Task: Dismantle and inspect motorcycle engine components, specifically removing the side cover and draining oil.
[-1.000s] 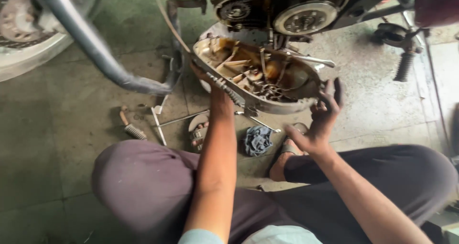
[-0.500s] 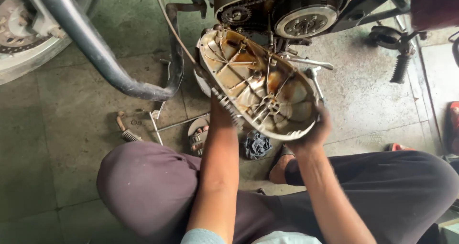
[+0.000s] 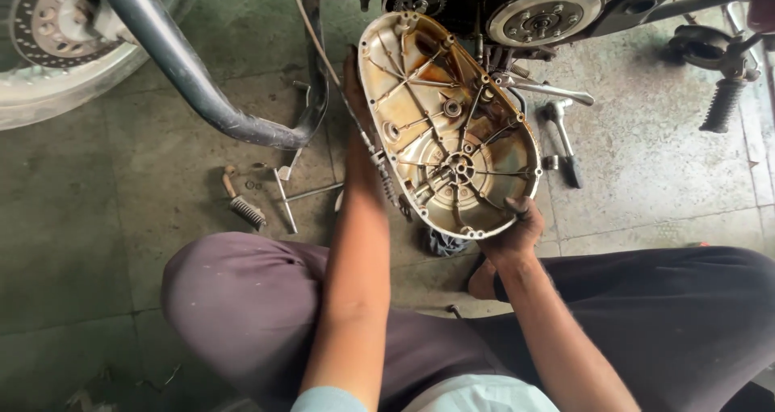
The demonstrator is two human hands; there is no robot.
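Engine cover point(image 3: 452, 129), centre-top of frame, now tilted upright with its ribbed inner face toward the camera, lifted off the floor point(image 3: 97, 218). Left hand point(image 3: 353, 85) grips its left edge, right hand point(image 3: 517, 226) its lower rim; engine point(image 3: 541, 12) above.

Floor: grey concrete floor point(image 3: 97, 242), dull and stained, with thin cracks and joint lines running across it.
Light: soft daylight, even, with no hard shadows.
Top left: a motorbike wheel point(image 3: 56, 49) with a round metal disc stands on the floor.
Pipe: a dark curved metal pipe point(image 3: 186, 73) slants down from the top left.
Top right: a black rubber footrest point(image 3: 721, 105) sticks out above the floor.
On the floor: a small spring point(image 3: 245, 209), thin metal rods point(image 3: 284, 202) and a wrench point(image 3: 565, 142) lie near each other.
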